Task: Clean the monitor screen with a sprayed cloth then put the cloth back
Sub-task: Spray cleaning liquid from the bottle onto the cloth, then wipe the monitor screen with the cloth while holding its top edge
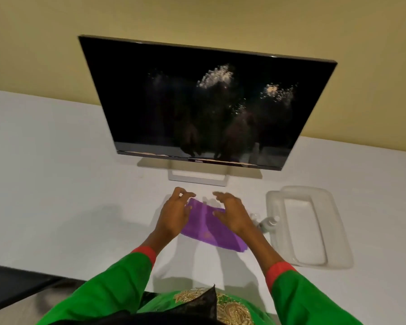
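A purple cloth point(209, 228) lies folded on the white table point(56, 184), in front of the monitor point(204, 102). The dark screen carries patches of whitish spray droplets in its upper middle and right. My left hand point(175, 213) rests over the cloth's left end, fingers spread, thumb touching the fabric. Over the cloth's right part hovers my right hand point(232, 213), fingers apart and curved. Neither hand visibly grips the cloth. A small clear spray bottle point(268, 222) lies just right of my right hand, partly hidden by it.
A translucent white tray point(338, 231) sits at the right of the table, next to the bottle. The monitor's silver stand point(197, 179) is just beyond my hands. The table's front edge and a dark floor area show at the lower left.
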A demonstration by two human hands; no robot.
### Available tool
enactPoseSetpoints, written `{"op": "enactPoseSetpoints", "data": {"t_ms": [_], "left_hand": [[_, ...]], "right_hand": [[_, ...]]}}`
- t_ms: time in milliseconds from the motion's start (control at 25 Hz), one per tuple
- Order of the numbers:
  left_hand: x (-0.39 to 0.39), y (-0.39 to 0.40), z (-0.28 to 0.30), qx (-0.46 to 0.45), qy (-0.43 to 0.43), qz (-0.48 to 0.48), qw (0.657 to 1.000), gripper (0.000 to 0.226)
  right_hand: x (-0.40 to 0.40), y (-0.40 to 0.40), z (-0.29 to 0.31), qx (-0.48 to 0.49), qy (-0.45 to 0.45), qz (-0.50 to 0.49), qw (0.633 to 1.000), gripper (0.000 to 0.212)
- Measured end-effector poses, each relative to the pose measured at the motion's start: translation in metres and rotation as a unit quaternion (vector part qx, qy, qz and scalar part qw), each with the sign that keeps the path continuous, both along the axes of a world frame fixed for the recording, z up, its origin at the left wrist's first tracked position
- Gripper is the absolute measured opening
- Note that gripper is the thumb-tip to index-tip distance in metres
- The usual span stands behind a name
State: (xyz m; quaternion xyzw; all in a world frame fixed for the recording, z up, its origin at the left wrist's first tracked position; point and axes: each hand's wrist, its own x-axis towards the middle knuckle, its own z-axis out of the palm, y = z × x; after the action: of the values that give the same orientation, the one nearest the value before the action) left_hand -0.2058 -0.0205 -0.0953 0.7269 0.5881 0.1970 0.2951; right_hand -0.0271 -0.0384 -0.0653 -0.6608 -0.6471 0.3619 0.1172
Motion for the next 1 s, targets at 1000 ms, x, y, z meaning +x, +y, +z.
{"op": "enactPoseSetpoints", "data": {"t_ms": [1000], "left_hand": [[-0.121, 0.043, 0.095, -0.127, -0.319, 0.001, 0.939, 0.045]], "right_hand": [[-0.106, 0.010, 0.050, 0.000, 0.353, -0.186, 0.917, 0.057]]}}
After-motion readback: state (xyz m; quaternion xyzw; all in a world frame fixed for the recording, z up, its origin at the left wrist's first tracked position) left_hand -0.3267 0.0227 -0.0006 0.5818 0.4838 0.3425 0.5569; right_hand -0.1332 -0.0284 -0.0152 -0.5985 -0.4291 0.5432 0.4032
